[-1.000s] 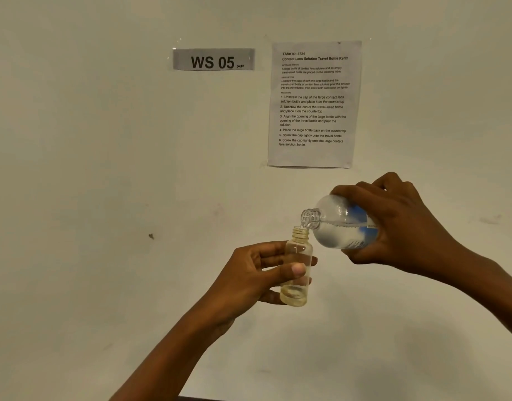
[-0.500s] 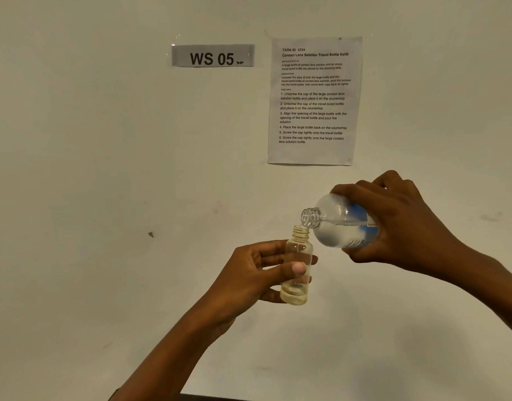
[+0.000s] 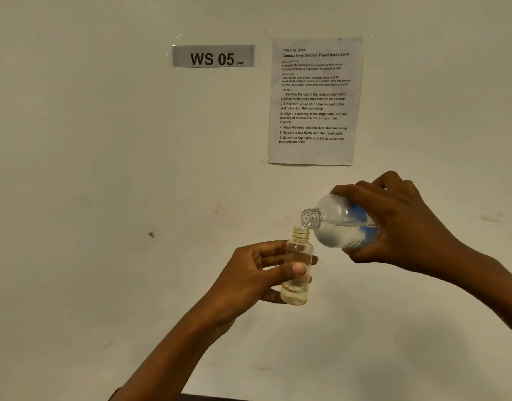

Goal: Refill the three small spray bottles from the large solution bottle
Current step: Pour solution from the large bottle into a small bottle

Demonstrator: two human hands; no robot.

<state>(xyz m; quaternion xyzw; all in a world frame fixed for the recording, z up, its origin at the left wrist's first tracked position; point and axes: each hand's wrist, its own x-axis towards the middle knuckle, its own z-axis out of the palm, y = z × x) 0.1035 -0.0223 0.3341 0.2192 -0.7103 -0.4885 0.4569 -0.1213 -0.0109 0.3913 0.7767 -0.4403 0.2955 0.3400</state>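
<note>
My left hand point(image 3: 249, 277) grips a small clear bottle point(image 3: 298, 256) upright in the air, its cap off. A shallow layer of yellowish liquid sits at its bottom. My right hand point(image 3: 399, 224) holds the large clear solution bottle point(image 3: 340, 222) with a blue label, tipped almost flat to the left. The large bottle's open neck touches the rim of the small bottle's mouth, and clear liquid reaches the neck. The other small bottles and the caps are out of view.
A pale wall fills the view behind my hands. A grey "WS 05" sign point(image 3: 213, 55) and a printed instruction sheet point(image 3: 314, 101) are stuck to it above. A dark edge point(image 3: 208, 397) shows at the bottom.
The large bottle's neck has dipped slightly closer onto the small bottle's mouth. Both hands hold their places and the view has shifted a little.
</note>
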